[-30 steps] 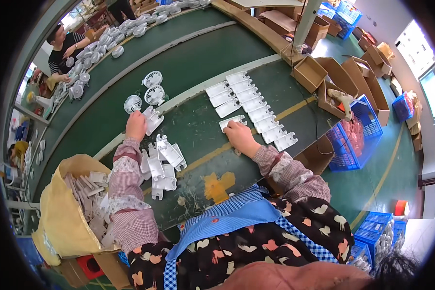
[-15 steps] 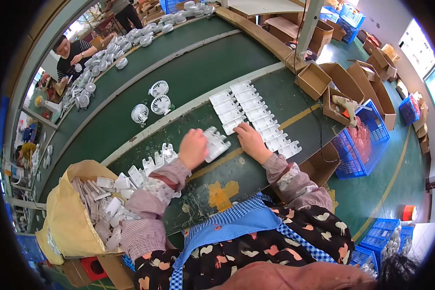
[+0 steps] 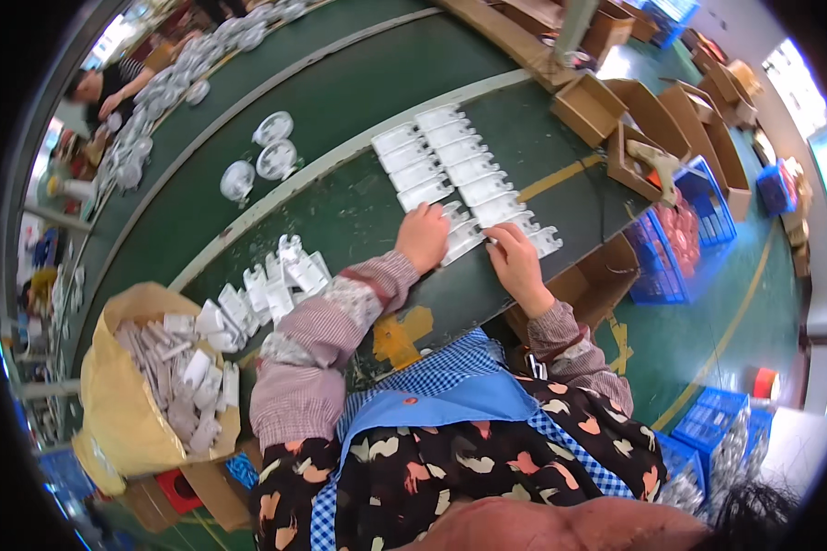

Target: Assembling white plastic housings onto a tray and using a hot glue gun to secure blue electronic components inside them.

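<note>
White plastic casings (image 3: 466, 158) lie in two slanting columns on the green bench. My left hand (image 3: 423, 239) is closed on the left end of a white plastic casing (image 3: 461, 241) at the near end of the left column. At that casing's other end, my right hand (image 3: 516, 262) has its fingertips bent against the edge, beside the lower pieces of the right column. Both palms face down, so part of the grip is hidden. Left of my left forearm, more loose white casings (image 3: 271, 286) stand and lean in an uneven row.
A yellow sack (image 3: 115, 386) full of white parts is at the left. Three small white fans (image 3: 276, 159) sit on the green belt beyond the rail. Cardboard boxes (image 3: 590, 110) and a blue crate (image 3: 657, 262) flank the right end. Across the belt, a person (image 3: 119, 87) works by piled fans.
My left hand has carried the casing right and set it down at the left column's near end. My right hand has shifted slightly right and nearer. The whole view has shifted a little.
</note>
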A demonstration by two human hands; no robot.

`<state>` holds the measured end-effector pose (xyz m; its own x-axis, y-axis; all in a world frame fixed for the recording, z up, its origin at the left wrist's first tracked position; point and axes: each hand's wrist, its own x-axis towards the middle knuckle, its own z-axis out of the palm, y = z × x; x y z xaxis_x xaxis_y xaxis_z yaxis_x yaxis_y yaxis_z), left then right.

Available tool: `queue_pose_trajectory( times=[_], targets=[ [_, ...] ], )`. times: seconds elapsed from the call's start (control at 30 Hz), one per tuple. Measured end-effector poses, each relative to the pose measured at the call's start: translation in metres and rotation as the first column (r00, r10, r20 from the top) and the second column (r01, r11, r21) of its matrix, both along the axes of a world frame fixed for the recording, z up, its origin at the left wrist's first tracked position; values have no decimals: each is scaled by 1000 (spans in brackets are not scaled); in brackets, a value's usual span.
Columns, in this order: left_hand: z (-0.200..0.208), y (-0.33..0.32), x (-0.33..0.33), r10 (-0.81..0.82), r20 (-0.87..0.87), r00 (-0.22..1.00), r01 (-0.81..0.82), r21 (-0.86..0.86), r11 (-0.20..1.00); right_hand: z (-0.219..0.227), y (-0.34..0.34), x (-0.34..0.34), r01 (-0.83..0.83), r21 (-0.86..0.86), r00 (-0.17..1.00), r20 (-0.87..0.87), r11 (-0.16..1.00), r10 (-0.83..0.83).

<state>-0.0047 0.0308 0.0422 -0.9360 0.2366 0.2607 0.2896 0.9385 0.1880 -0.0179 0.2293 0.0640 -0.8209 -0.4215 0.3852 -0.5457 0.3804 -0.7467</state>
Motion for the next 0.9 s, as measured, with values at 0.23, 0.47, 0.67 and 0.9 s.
queue_pose_trajectory(
  times=[0.23,0.47,0.67,0.9],
  targets=[
    [17,-7,-3,102,-51,993,-100,53,994,8,-19,15,-97,19,995,23,995,97],
    [39,-117,79,574,-204,793,-532,226,816,15,-80,39,-456,71,879,-121,887,461],
    [10,-167,138,687,101,719,-686,254,681,-3,-167,65,-638,243,704,-198,730,682],
    [0,-166,139,636,106,765,-633,308,710,-32,-198,58,-565,219,761,-233,795,605]
  ],
)
